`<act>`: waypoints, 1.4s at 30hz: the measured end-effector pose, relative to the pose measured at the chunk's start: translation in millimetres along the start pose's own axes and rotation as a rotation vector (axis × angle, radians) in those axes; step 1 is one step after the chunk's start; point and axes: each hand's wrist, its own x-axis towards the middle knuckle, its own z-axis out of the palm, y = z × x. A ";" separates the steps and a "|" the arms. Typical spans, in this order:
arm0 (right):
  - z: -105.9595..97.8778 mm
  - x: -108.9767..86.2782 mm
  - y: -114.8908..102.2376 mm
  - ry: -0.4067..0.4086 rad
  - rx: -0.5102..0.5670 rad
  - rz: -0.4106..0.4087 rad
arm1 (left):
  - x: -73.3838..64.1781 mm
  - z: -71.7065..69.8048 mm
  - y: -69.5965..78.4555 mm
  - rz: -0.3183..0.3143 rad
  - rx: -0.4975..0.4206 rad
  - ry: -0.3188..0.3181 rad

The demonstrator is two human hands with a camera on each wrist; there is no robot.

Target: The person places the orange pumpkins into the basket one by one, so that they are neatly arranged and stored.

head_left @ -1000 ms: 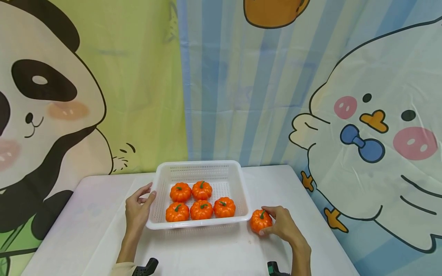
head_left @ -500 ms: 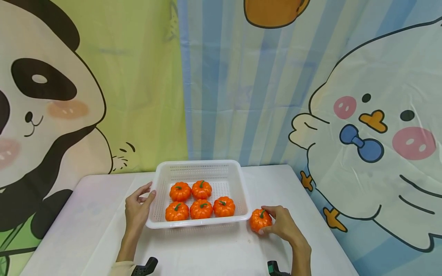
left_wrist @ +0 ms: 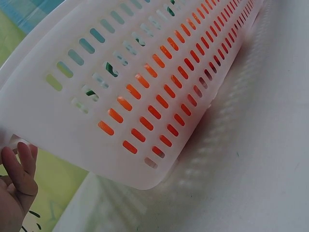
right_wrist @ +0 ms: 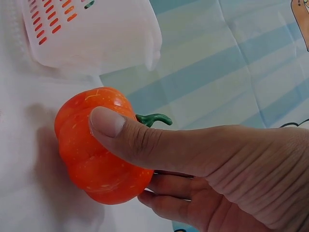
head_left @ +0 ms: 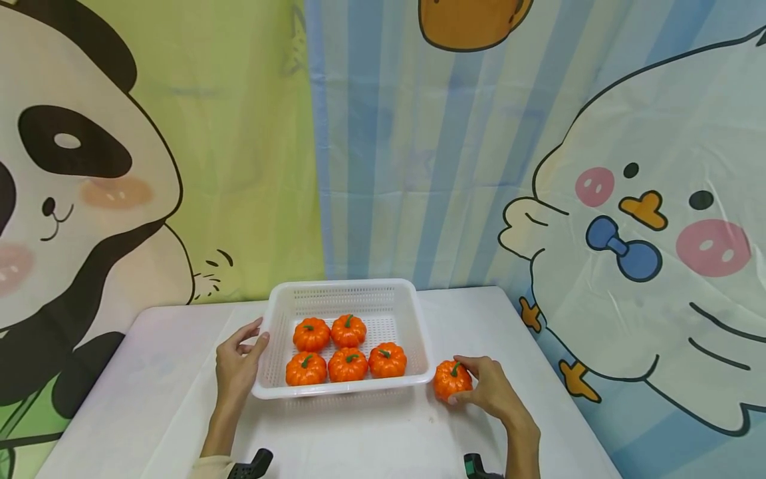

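A white plastic basket (head_left: 343, 392) with slotted walls stands on the table, several small orange toy pumpkins (head_left: 348, 364) lying in two rows inside it. At the basket's left rim, my left hand (head_left: 236, 362) holds on with thumb and curled fingers; the left wrist view shows those fingers (left_wrist: 21, 169) at the rim's edge. Outside the basket, close by its right front corner, my right hand (head_left: 493, 389) grips another toy pumpkin (right_wrist: 96, 154) between thumb and fingers. Its green stem (right_wrist: 154, 119) points up, and the thumb lies across its near side.
The white table (head_left: 371, 439) reaches back to a hanging cloth backdrop (head_left: 395, 166) with a panda and a white bird printed on it. Dark wrist-worn devices (head_left: 251, 464) show at the bottom of the head view.
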 end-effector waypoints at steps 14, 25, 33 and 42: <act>-5.3 -0.7 3.9 0.022 -0.050 -0.006 | -0.3 -1.0 2.1 -0.014 0.001 -0.007; -7.6 -1.3 6.2 0.032 -0.043 -0.038 | -0.5 -0.9 1.4 -0.013 0.004 -0.008; -10.9 -3.2 2.4 0.039 -0.042 -0.043 | -0.9 -1.4 0.6 -0.010 0.002 -0.005; -14.6 -4.2 -4.5 0.037 -0.047 -0.022 | -0.2 -0.6 -0.2 -0.007 -0.005 -0.007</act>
